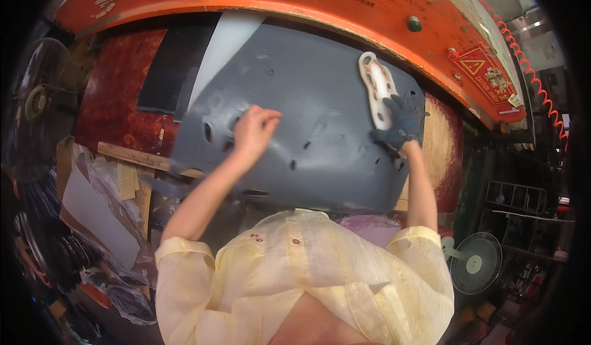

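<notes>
A large dark grey sheet (332, 178) with several holes along its edges lies in front of me. Toward its far right rests a long white cutting die (377, 86), with a tan rim and slotted openings. My right hand (403, 123), in a dark grey glove, is at the die's near end. Its thumb lies below that end and its fingers along the right side, holding it. My bare left hand (252, 134) is over the left-middle of the sheet, with fingertips pressed together. Whether anything small is between them cannot be made out.
An orange press beam (295, 1) spans the far side, with a red coiled hose (535, 80) at right. White (229, 40) and black (175, 61) sheets lie left on the reddish board (120, 92). Scrap sheets (101, 222) pile lower left. A fan (475, 263) stands lower right.
</notes>
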A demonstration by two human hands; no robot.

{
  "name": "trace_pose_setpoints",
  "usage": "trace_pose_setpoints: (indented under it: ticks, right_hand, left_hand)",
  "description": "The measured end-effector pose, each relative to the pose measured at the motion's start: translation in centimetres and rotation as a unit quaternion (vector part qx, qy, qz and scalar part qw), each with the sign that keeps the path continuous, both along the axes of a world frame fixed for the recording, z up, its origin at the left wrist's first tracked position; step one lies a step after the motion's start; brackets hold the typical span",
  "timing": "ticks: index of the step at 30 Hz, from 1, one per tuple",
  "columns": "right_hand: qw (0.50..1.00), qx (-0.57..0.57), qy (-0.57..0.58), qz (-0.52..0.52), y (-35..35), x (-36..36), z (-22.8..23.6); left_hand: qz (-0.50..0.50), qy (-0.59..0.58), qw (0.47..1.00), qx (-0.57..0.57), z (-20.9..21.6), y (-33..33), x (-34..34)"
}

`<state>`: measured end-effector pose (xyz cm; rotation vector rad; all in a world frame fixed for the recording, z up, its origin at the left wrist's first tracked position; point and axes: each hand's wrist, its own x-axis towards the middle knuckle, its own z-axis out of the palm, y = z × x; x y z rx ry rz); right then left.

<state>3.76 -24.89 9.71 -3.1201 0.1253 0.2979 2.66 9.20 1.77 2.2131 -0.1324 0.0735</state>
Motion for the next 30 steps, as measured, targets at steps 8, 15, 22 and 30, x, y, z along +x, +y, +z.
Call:
trace_pose_setpoints:
  ticks: [8,15,22,30]
  right_hand:
    - [0.922,0.336,-0.096,-0.164,0.4,1.9,-1.7]
    - [0.974,0.181,-0.104,-0.09,6.4,0.2,-3.2]
    - [0.979,0.13,-0.102,-0.116,9.7,0.1,-3.5]
    - [0.978,0.125,-0.107,-0.128,11.4,0.5,-4.5]
  left_hand:
    - [0.031,0.222,0.869,-0.441,-1.1,-15.0,-5.4]
    - [-0.047,0.244,0.866,-0.435,1.4,-14.2,-5.0]
    - [-0.262,0.076,0.952,-0.137,5.8,-1.6,-9.3]
    - [0.042,0.168,0.954,-0.245,-3.3,0.7,-7.5]
